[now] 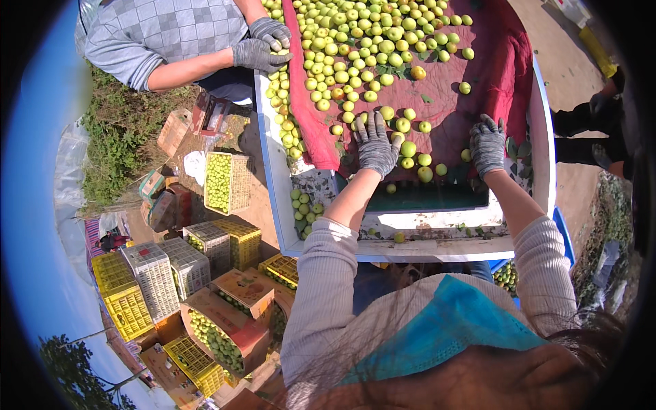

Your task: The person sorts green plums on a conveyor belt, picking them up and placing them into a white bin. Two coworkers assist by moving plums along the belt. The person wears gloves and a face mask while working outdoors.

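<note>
My left hand [377, 148], in a grey knit glove, lies with fingers spread on several small yellow-green fruits [403, 124] near the front end of a dark red cloth [435, 102]. My right hand [487, 146], gloved alike, rests at the bunched right border [510, 87] of that cloth, its fingers partly bent. Whether those fingers grip the cloth is unclear. A single fruit [466, 155] sits just left of my right hand. The cloth lines a white-rimmed sorting table [435, 248], and below my hands is a dark green opening [428, 201].
Across at the left, a person's gloved hands [259, 54] touch fruit in the side channel [284, 120]. A fruit-filled crate [228, 182], yellow crates [123, 292] and cardboard boxes [225, 328] stand on the ground at left. Another person's dark-clothed legs [589, 136] show at right.
</note>
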`<state>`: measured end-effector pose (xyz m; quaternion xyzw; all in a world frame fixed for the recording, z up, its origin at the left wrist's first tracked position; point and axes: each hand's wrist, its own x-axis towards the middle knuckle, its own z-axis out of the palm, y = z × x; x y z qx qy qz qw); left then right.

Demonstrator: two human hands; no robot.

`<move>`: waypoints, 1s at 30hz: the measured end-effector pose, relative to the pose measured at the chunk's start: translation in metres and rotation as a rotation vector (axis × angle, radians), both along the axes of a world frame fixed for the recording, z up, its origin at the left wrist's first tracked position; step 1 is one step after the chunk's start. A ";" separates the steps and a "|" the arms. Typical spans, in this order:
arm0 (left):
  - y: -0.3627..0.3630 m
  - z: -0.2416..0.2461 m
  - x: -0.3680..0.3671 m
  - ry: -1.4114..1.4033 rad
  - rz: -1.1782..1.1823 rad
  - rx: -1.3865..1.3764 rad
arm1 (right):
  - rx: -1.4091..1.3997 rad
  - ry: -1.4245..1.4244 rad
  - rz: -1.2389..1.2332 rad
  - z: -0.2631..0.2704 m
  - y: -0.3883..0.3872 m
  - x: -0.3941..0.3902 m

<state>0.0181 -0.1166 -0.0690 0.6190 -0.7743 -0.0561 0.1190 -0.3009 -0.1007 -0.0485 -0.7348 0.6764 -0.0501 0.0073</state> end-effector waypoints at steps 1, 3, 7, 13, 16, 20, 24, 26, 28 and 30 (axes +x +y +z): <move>0.002 -0.004 -0.007 0.014 -0.148 -0.049 | 0.051 0.076 -0.019 0.000 0.000 0.000; 0.004 -0.007 -0.010 0.061 -0.297 -0.037 | 0.019 -0.051 -0.006 0.002 0.002 0.001; -0.002 0.003 0.018 0.206 -0.097 0.048 | -0.018 0.078 0.015 -0.007 0.006 -0.005; -0.004 0.014 0.026 0.246 0.077 0.159 | -0.001 -1.044 0.009 -0.053 -0.005 -0.018; -0.007 0.005 0.020 0.256 0.077 0.172 | -0.017 -1.506 -0.052 -0.064 -0.006 -0.019; -0.011 -0.009 0.030 0.361 0.138 0.127 | -0.003 -0.275 -0.005 -0.052 0.000 -0.018; -0.011 -0.007 0.052 0.437 0.252 0.091 | -0.039 -0.077 0.021 -0.038 0.001 -0.014; -0.017 -0.001 0.060 0.512 0.319 0.048 | -0.036 -0.708 -0.033 -0.039 -0.001 -0.014; -0.030 0.007 0.065 0.601 0.420 0.109 | -0.023 -0.205 -0.009 -0.046 -0.004 -0.016; -0.047 0.016 0.070 0.598 0.453 0.026 | -0.055 0.116 0.013 -0.056 -0.005 -0.020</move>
